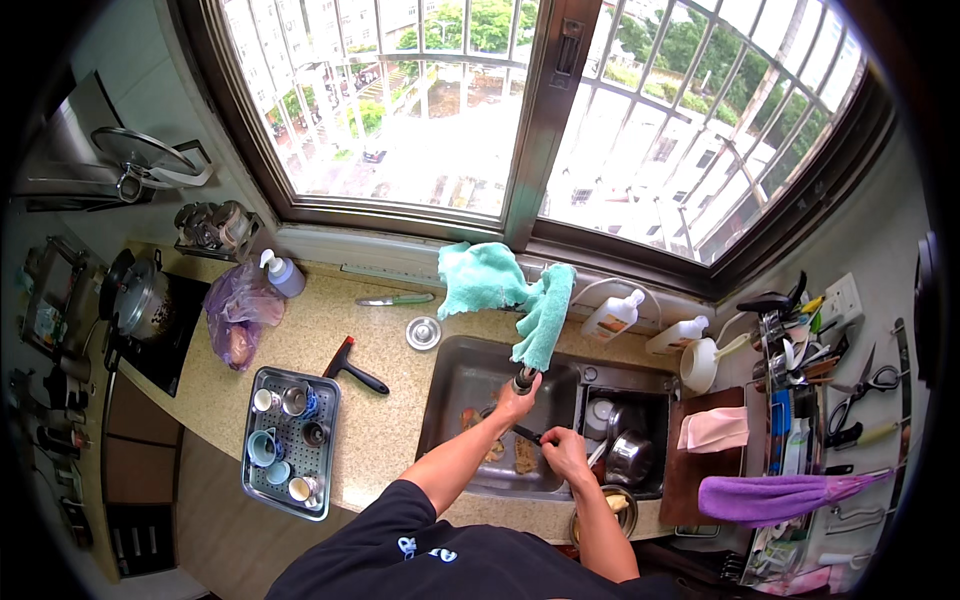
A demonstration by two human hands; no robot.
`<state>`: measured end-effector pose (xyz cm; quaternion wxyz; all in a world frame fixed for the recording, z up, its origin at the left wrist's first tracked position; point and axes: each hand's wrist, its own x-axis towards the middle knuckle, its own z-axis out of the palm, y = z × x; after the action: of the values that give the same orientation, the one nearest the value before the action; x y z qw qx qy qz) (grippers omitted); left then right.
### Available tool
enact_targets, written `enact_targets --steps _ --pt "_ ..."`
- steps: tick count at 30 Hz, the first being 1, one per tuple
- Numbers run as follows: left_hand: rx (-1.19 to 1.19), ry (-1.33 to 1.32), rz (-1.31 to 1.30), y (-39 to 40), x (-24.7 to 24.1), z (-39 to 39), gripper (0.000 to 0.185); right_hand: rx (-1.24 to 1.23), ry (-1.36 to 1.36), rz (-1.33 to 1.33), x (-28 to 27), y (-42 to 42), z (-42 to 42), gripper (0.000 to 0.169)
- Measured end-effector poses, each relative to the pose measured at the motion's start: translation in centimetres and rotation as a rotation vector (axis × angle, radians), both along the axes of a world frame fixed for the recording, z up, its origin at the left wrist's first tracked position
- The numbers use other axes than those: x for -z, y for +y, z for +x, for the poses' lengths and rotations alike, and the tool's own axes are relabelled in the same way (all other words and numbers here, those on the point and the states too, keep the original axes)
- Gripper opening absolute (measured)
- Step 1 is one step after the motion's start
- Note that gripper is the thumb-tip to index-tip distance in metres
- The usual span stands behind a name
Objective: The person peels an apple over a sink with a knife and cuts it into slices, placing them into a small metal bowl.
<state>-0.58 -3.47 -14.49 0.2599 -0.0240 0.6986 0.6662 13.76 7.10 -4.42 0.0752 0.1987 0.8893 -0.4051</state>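
Note:
My left hand (516, 405) is closed around the metal faucet spout (523, 381) over the large basin of the sink (442, 390). Teal cloths (541, 322) drape over the faucet behind it. In my right hand (564, 452) is the end of a dark-handled utensil (528, 433), which points left into the basin; its far end is partly hidden by my left forearm. Below lie a brown scouring pad or similar piece (525, 455) and brownish scraps (495, 451). Under my right forearm, partly covered, stands a metal bowl (636, 517) with pale yellow pieces (617, 502).
Metal pots (628, 455) fill the small basin, beside a brown cutting board (705, 476) with a pink cloth (712, 430). Leftward lie a perforated tray (289, 465) of cups, a black-handled scraper (360, 373), a green-handled knife (409, 298), a sink strainer (423, 333) and a purple plastic bag (232, 315).

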Motion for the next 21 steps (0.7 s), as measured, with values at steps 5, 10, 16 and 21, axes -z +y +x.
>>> enact_targets --steps 5,10,16,21 --pt "-0.151 0.138 -0.037 0.8 -2.1 1.9 0.035 0.152 -0.001 -0.279 3.3 -0.3 -3.3 0.015" --pt "-0.003 0.007 -0.113 -2.2 -0.8 2.2 0.031 0.114 0.055 -0.282 3.0 -3.3 -7.8 0.012" --pt "-0.267 -0.024 0.127 -5.4 -2.1 3.8 0.033 -0.064 0.089 -0.142 5.4 -5.1 -10.5 0.015" --pt "-0.41 -0.054 0.274 -8.0 -0.5 3.9 0.042 -0.236 0.036 -0.056 3.9 -6.9 -11.9 0.02"
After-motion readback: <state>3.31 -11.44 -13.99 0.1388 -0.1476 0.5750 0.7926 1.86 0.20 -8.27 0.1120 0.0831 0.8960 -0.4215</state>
